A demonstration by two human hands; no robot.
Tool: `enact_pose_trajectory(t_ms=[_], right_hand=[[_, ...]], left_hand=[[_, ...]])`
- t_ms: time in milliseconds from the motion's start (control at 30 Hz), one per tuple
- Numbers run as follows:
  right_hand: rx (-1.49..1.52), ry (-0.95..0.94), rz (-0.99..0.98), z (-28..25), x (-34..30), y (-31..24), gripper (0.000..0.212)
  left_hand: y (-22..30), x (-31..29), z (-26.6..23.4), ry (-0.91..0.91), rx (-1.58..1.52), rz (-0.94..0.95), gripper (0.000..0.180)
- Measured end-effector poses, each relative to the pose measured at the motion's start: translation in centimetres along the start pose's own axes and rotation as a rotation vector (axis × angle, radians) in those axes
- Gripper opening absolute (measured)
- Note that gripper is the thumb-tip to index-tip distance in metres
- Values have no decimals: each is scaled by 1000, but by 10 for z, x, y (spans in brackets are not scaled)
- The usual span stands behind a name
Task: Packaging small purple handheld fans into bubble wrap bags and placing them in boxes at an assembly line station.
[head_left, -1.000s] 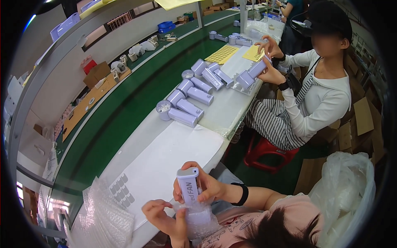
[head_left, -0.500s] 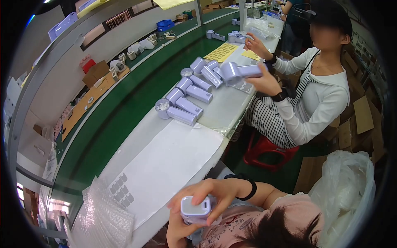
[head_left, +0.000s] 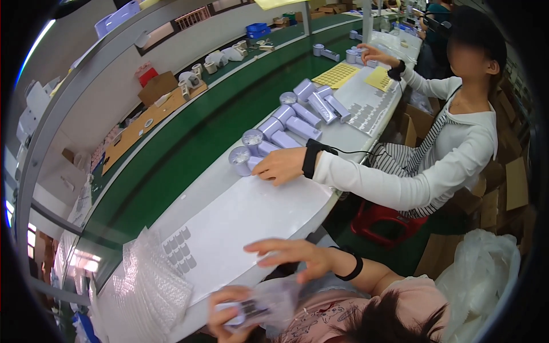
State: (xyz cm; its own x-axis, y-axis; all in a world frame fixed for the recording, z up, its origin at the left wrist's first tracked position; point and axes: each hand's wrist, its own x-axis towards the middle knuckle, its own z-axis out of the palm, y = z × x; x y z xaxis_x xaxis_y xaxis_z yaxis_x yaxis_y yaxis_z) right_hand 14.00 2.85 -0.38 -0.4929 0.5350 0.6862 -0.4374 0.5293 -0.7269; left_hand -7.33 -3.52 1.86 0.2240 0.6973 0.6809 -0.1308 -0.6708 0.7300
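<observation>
My left hand [head_left: 229, 313] grips a small lavender device [head_left: 251, 308] wrapped in a clear plastic bag, blurred, low by my lap at the table's near edge. Just above it my right hand [head_left: 293, 255], with a black wristband, hovers with fingers spread; whether it touches the bag I cannot tell. A sheet of small grey stickers [head_left: 180, 251] lies on the white table [head_left: 257, 211] in front of me.
A co-worker sits to my right, one hand [head_left: 280, 166] on the nearest of several lavender cylinders [head_left: 243, 159], the other hand [head_left: 374, 54] reaching far up the table. Bubble wrap [head_left: 143, 291] lies left. A green conveyor belt [head_left: 189, 148] runs alongside. A white bag [head_left: 480, 280] is right.
I lowered the device from upright in both hands down toward my lap; my right hand came off it and spread open. The co-worker's near hand moved down the table to the closest cylinder.
</observation>
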Motion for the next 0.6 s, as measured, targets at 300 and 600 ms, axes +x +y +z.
enact_pose_trajectory(t_ms=[300,600], right_hand=[[-812,91,99,-6,-29,50,26],[-933,136,133,-5,-21,54,17]], left_hand=[[127,108,-141,-204,1524,216,44],[-143,213,-238,-1104,1769,124,25]])
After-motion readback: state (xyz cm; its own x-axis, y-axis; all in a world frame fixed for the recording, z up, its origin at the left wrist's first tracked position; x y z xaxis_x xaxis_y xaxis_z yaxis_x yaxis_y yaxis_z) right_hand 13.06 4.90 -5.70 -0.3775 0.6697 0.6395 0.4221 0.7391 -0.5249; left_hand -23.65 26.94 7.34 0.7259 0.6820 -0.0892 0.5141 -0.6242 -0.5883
